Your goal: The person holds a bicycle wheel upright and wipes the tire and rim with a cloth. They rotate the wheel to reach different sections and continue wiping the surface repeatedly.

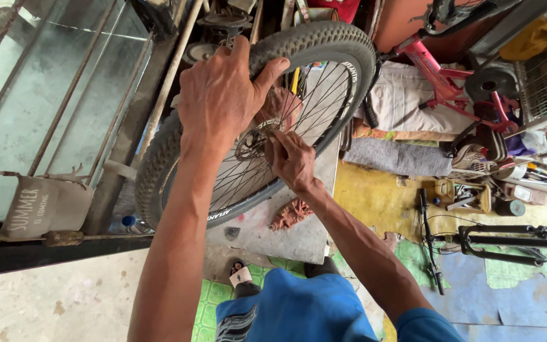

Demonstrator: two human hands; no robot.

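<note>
Bicycle wheel (pixel 324 69) held upright above a littered workshop floor, seen from the wearer's head. The wheel is off any frame; its knobby tyre is seated on the rim and the spokes appear complete. At the centre sits the hub with a brake disc (pixel 252 144), which is where the work is concentrated. As far as can be judged, the wheel is already removed and tyred, and attention to the hub remains unfinished; no tool can be made out.

Left hand (pixel 223 95): fingers curled over the top of the tyre, thumb spread along the tread, gripping firmly and steadying the wheel. Right hand (pixel 291 159): nearly closed, fingertips pinched narrowly at the hub beside the disc; whether they hold a small part cannot be told.

Surroundings: a reddish rag (pixel 291 214) lies on the concrete slab below the wheel. A red bicycle frame (pixel 441 79) stands to the right, with a black handlebar assembly (pixel 508 244) lower right. A glass-fronted metal cabinet (pixel 52 95) occupies the left side.
</note>
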